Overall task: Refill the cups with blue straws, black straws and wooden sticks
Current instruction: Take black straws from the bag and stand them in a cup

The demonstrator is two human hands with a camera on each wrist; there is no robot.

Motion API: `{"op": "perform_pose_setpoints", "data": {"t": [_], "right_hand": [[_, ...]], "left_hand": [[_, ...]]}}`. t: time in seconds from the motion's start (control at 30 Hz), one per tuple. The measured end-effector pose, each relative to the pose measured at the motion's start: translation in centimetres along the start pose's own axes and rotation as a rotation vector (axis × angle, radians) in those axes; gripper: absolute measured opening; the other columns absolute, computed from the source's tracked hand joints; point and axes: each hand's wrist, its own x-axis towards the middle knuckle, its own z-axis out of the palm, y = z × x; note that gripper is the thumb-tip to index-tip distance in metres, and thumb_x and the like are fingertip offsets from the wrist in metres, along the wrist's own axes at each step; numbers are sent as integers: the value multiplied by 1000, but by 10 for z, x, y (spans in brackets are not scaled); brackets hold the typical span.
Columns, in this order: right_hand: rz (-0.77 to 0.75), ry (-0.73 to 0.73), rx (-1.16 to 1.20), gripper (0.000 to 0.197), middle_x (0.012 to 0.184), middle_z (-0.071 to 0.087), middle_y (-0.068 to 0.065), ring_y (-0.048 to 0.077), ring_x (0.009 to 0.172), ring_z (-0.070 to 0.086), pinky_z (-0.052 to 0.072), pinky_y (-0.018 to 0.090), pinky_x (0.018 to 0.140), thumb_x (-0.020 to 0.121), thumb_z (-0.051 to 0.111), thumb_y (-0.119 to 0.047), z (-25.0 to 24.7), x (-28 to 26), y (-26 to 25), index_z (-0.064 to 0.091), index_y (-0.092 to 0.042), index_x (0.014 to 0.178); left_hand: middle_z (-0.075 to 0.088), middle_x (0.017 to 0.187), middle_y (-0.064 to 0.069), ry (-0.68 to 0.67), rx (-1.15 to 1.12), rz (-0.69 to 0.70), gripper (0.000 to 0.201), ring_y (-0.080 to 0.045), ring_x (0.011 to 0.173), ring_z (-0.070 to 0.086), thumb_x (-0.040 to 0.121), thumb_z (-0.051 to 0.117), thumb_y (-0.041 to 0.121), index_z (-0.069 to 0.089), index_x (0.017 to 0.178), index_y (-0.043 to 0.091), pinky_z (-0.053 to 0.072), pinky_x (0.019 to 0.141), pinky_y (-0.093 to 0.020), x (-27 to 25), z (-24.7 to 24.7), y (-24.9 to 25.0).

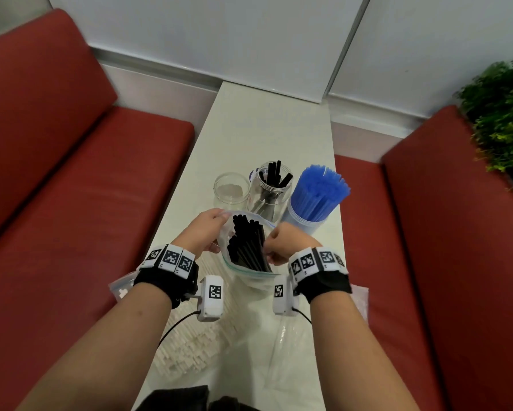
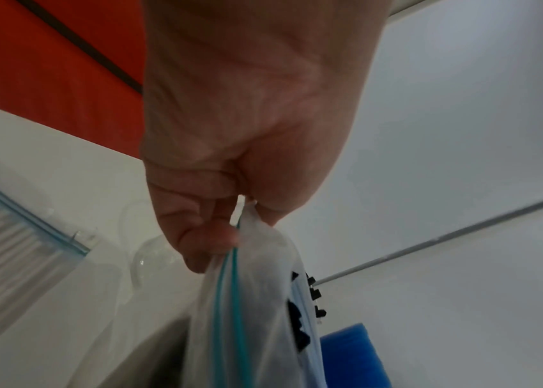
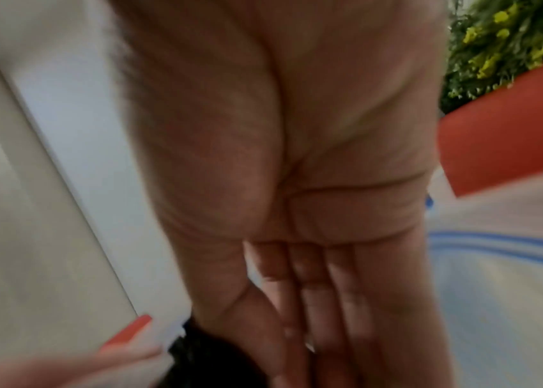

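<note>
While my left hand (image 1: pixel 203 232) pinches the rim of the bag (image 1: pixel 251 275), my right hand (image 1: pixel 283 243) reaches with straight fingers into its mouth toward the black straws (image 1: pixel 248 247), which stand almost upright just left of it.

The right hand (image 1: pixel 282 243) is hiding its fingers (image 3: pixel 316 302) behind the rim of the zip bag (image 1: pixel 249 274) in the head view; the right wrist view is blurring them, so what they are touching cannot be told. The black straws (image 1: pixel 248 247) are disappearing below the bag's fold. The left hand (image 2: pixel 230 157) is being cut off by the top edge of the left wrist view. The wooden sticks (image 1: pixel 196 345) on the bench (image 1: pixel 264 129) are lying partly under the forearms, blurred.
</note>
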Motion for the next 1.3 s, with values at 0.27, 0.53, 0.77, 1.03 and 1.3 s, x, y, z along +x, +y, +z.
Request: {"op": "perform_pose_setpoints", "data": {"t": [0.27, 0.53, 0.77, 1.03, 1.3], "right_hand": [[-176, 244, 64, 43, 116, 66, 14, 31, 110, 61, 46, 33, 88, 82, 73, -6, 68, 5, 6, 56, -5, 122], [-295, 302, 269, 18, 96, 69, 12, 29, 96, 65, 48, 40, 89, 89, 72, -11, 59, -1, 13, 63, -3, 102], [-335, 303, 314, 6, 84, 68, -2, 15, 82, 63, 46, 30, 80, 91, 70, -10, 51, -6, 11, 67, -15, 93], [-350, 371, 417, 13, 94, 70, -12, 0, 90, 63, 46, 20, 84, 96, 63, -13, 37, -9, 17, 71, -22, 102], [-344, 323, 455, 10, 106, 74, 4, 17, 107, 67, 46, 43, 107, 99, 59, -12, 13, -19, 6, 64, -21, 99]], "left_hand": [[67, 110, -8, -11, 90, 46, 25, -28, 95, 66, 102, 41, 31, 64, 109, 23, 55, 76, -42, -17, 12, 2], [61, 115, -7, 13, 31, 26, 28, -21, 90, 62, 105, 35, 28, 59, 116, 18, 52, 55, -30, -25, 5, 6], [60, 114, -6, 31, 5, 22, 29, -25, 95, 62, 105, 35, 27, 59, 118, 16, 55, 58, -34, -24, 9, 12], [62, 116, -11, 39, -26, -7, 29, -31, 96, 65, 105, 36, 27, 58, 119, 15, 58, 58, -36, -20, 10, 14], [62, 117, -14, 40, -61, -31, 27, -33, 93, 66, 105, 37, 27, 57, 118, 14, 58, 55, -36, -12, 11, 13]]}}
